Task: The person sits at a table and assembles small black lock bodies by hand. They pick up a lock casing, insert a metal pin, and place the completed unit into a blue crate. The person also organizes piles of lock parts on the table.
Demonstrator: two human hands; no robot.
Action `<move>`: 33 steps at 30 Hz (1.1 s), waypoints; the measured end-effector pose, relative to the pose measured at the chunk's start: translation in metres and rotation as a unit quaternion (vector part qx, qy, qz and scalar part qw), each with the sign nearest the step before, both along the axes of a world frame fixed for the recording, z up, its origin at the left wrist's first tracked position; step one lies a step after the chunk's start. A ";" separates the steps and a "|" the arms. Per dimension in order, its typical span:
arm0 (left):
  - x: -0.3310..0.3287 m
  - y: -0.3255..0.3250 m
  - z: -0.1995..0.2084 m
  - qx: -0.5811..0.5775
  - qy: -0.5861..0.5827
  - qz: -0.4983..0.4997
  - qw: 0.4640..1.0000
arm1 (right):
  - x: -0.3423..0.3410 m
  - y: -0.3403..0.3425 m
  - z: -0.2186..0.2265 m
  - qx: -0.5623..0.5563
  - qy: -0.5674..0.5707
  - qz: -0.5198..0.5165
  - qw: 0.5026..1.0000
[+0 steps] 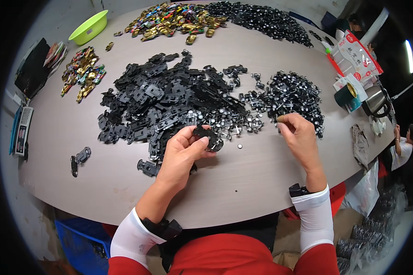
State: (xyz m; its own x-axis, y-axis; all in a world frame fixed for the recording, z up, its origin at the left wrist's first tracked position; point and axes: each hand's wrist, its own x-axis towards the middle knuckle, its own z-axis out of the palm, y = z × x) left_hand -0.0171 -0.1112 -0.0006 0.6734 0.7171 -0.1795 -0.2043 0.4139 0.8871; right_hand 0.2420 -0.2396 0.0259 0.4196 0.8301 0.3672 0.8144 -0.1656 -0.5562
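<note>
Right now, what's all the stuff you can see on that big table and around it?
black flat parts: big heap, black, table middle
small wheel pieces: heap, black and silver, right of the flat parts
shiny toy shells: pile, gold and mixed colours, far edge
second shiny pile: smaller, mixed colours, far left
black pile: one, far right edge
bowl: one, lime green, far left
kettle: one, silver, right edge
crate: one, blue, under the table
table: one, grey-brown
left hand: holds a black part
right hand: pinches a tiny piece, too small to tell
</note>
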 end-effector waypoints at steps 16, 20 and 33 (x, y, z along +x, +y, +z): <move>0.001 -0.003 0.000 -0.002 0.001 -0.032 0.999 | 0.024 -0.013 -0.026 -0.064 -0.117 0.035 0.990; 0.000 -0.001 -0.004 -0.003 -0.016 -0.035 0.999 | 0.014 -0.013 -0.024 -0.076 -0.062 0.054 0.994; -0.001 -0.003 -0.004 0.008 -0.003 -0.060 0.998 | 0.002 -0.014 -0.016 -0.137 0.231 0.043 0.962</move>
State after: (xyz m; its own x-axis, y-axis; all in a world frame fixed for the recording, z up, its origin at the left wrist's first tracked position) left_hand -0.0177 -0.1138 -0.0046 0.7555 0.6345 -0.1635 -0.1603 0.4210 0.8928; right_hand 0.2439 -0.2541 0.0103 0.4101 0.9085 -0.0798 0.5079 -0.3002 -0.8074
